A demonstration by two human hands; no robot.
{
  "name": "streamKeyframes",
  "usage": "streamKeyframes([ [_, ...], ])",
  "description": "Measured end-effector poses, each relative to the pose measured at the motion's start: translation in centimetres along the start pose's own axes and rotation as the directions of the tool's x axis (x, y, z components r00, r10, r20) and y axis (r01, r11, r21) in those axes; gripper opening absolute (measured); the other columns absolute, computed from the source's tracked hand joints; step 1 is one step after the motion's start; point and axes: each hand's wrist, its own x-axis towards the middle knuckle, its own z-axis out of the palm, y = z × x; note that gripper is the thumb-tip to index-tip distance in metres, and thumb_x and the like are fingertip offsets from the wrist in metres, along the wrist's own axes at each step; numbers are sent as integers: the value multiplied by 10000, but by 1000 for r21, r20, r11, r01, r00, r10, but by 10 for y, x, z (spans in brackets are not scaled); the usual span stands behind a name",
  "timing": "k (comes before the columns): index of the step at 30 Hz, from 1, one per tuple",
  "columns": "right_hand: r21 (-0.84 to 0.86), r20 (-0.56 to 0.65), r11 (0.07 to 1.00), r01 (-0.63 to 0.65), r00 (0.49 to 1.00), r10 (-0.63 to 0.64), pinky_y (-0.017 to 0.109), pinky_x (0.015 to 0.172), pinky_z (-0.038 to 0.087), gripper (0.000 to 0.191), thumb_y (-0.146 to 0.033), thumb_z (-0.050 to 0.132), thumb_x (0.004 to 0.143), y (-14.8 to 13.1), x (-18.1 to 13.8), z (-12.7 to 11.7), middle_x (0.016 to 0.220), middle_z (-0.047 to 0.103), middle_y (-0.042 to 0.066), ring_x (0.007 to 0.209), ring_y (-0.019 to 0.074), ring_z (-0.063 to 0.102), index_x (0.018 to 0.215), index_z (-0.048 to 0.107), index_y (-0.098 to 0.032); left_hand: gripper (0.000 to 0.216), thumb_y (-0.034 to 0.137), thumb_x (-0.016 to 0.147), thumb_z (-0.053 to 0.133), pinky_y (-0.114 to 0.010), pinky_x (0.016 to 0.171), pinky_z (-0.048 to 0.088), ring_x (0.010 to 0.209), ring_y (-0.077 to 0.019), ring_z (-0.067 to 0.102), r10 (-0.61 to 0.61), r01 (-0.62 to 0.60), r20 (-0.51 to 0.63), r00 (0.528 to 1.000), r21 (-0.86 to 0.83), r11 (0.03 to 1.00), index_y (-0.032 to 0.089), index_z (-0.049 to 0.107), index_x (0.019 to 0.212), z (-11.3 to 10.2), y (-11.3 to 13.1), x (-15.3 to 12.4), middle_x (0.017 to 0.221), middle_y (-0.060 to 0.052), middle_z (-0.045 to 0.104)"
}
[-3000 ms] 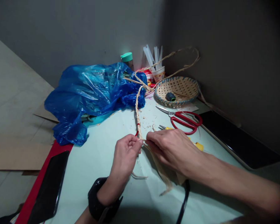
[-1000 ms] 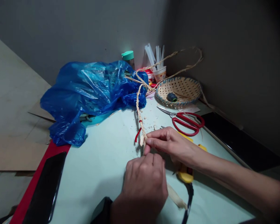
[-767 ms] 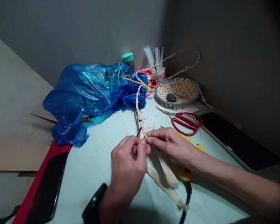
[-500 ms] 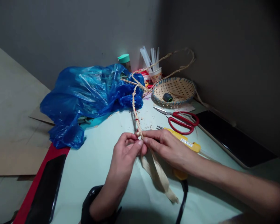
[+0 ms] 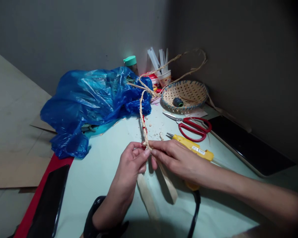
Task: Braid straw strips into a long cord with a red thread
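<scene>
A pale braided cord (image 5: 141,112) with bits of red on it runs from the pile at the back down to my fingers. My left hand (image 5: 134,160) pinches the lower end of the braid between thumb and fingers. From the other side my right hand (image 5: 172,153) grips the same end, its fingertips meeting my left ones. Two flat, pale fibre strips hang below: the left strip (image 5: 147,196) slants down under my left hand, and the right strip (image 5: 168,186) hangs beneath my right. The exact crossing of strands is hidden by my fingertips.
Right of my hands lie a yellow glue gun (image 5: 192,145), red-handled scissors (image 5: 192,127) and a black tablet (image 5: 248,145). Behind stand a woven basket (image 5: 198,92) holding a dark thread spool (image 5: 177,102) and a cup (image 5: 166,78) of sticks. Left are a blue plastic bag (image 5: 89,96) and a black phone (image 5: 49,198).
The two loose strips have spread apart; one now hangs further left, beneath my left hand. Both hands stay pinched on the braid in nearly the same place.
</scene>
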Motion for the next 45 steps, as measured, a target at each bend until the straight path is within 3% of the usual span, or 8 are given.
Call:
streamKeyframes([
  [6,-172,6,985,2,1000,-1,238,634,355,209,-206,368,936,-3,-5,2,720,629,1,675,126,551,847,556,-186,362,287,765,649,-182,454,251,433,-59,365,113,-79,-176,978,187,979,225,393,1014,0,2,-4,566,98,494],
  [15,-592,-39,799,-104,994,100,263,450,133,102,-176,431,846,-3,-6,10,556,500,-9,425,90,292,869,528,-156,133,328,801,559,-210,481,236,476,-93,320,173,-65,-110,979,635,769,197,554,779,-6,0,0,479,81,341],
  [21,-704,-61,710,-3,996,-57,304,456,120,120,-205,423,837,-7,-14,10,556,587,13,405,131,418,819,538,-174,94,275,772,558,-205,503,334,457,-108,467,81,-5,-143,986,465,885,182,547,771,-1,-4,-1,471,46,532],
  [26,-772,104,580,260,952,-288,321,435,136,249,-104,486,709,-8,-24,24,703,631,36,460,164,518,944,565,-120,163,249,722,633,-182,506,345,461,-83,460,18,27,-225,974,192,981,162,565,843,0,-8,-8,506,56,548],
  [33,-876,197,321,360,875,-443,327,401,182,308,7,429,759,1,-22,46,744,609,76,543,195,550,1016,594,-36,306,297,807,594,-240,624,440,658,-157,616,-57,50,-101,993,-63,997,175,478,1062,1,-11,-15,772,-48,685],
  [37,-723,148,594,353,919,-366,317,509,322,194,-192,465,854,-7,-20,34,766,637,78,654,198,569,929,622,-108,319,266,794,627,-211,585,406,536,-98,528,30,-32,-133,991,-11,999,182,473,1060,-2,-7,-16,683,14,634],
  [42,-444,-197,894,60,967,-162,308,693,363,251,-305,426,916,-13,-11,1,850,646,72,781,185,553,917,629,-159,315,278,826,603,-184,501,316,458,-62,427,85,-84,-118,989,14,996,217,433,1084,-5,-5,-19,641,54,589],
  [45,-187,-63,982,21,997,-34,270,686,365,271,-293,382,948,-5,-4,-5,816,642,24,741,142,555,870,615,-180,296,272,848,573,-188,504,310,498,-70,456,87,-84,-97,992,35,996,226,415,1094,-4,-6,-21,726,25,626],
])
